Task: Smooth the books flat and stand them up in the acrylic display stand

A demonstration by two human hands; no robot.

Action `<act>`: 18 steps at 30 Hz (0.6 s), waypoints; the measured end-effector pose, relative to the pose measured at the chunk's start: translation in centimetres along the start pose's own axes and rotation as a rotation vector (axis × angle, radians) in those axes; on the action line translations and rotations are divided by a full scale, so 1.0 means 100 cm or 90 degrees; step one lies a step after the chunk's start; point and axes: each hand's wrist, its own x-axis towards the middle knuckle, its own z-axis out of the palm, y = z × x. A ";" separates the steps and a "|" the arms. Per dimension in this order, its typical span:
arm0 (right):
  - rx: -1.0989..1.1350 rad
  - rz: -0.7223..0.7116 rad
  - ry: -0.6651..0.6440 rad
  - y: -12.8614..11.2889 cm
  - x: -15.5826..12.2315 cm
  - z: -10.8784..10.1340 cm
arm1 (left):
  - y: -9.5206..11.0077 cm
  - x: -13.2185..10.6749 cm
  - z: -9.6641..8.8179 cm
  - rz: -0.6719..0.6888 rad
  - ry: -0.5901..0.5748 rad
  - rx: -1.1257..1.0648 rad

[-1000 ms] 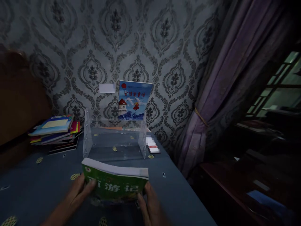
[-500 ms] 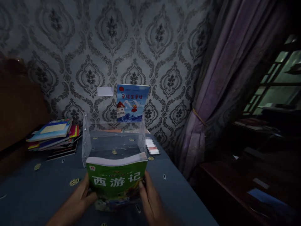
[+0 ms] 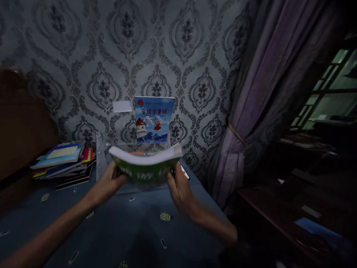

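A green paperback book (image 3: 145, 172) is held up by its two sides, bent in a curve, its white page edges facing up. My left hand (image 3: 109, 182) is closed on its left side, and my right hand (image 3: 180, 188) grips the right side. The cover is blurred and foreshortened. Behind it stands a clear plastic rack (image 3: 100, 158), partly hidden by the book. A blue book (image 3: 155, 121) with red Chinese characters stands upright at the rack's back right, its cover facing me.
A stack of books (image 3: 63, 158) lies left of the rack. The blue-grey cloth (image 3: 111, 230) covers the table, whose right edge slopes toward a purple curtain (image 3: 242, 126). A phone-like object (image 3: 184, 172) lies behind my right hand. A white paper (image 3: 122, 106) shows against the patterned wall.
Both hands have lifted the green book and moved it forward toward the rack. Its cover has tilted away from view, showing more of the page edges.
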 end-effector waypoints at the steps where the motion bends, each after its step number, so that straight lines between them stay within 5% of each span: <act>1: -0.017 -0.029 0.021 0.003 0.022 -0.005 | 0.009 0.022 -0.002 0.052 0.018 -0.003; 5: -0.075 -0.128 0.073 0.023 0.096 -0.018 | 0.027 0.098 -0.003 0.233 0.098 -0.029; 8: -0.086 -0.167 0.072 0.035 0.124 -0.021 | 0.023 0.128 0.001 0.278 0.130 -0.035; 13: -0.092 -0.135 0.020 0.050 0.132 -0.020 | 0.006 0.136 0.009 0.192 0.128 0.019; 18: -0.102 -0.082 0.028 0.064 0.132 -0.023 | -0.001 0.138 0.015 0.211 0.083 0.036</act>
